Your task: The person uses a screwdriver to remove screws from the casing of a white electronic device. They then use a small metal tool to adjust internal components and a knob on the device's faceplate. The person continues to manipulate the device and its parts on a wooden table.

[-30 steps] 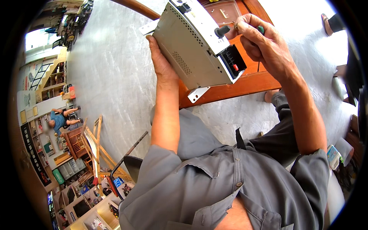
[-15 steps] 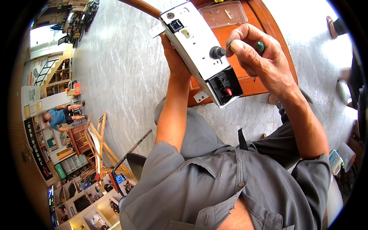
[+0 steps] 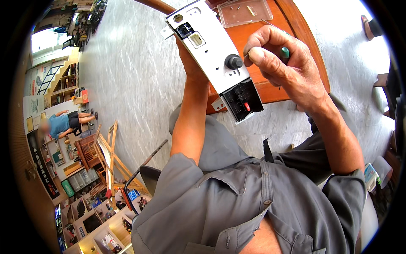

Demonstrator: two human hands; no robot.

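1. Pale, glossy floor (image 3: pixel 127 63) spreads around me; far to my left, a person in a blue top (image 3: pixel 61 124) is near crowded shelves.
2. An orange-brown wooden table (image 3: pixel 292 17) is below my hands.
3. The metal box (image 3: pixel 220 44) is raised over the table, its white end panel facing me. I'd judge it partway: panel on, black post (image 3: pixel 234 62) in place, but the white socket (image 3: pixel 196 40) has no plug and small holes stand open.
4. The clear tray (image 3: pixel 237 19) lies on the table, apart from the box, with small loose bits unused.
5. My left hand (image 3: pixel 192 63) bears the box from behind, fingers hidden.
6. My right hand (image 3: pixel 289 67) pinches thumb to forefinger beside the post.
7. A green-handled tool (image 3: pixel 284 52) is tucked in that palm.
8. At those fingertips: a sliver (image 3: pixel 247 55), too small to identify, seemingly not yet fitted.
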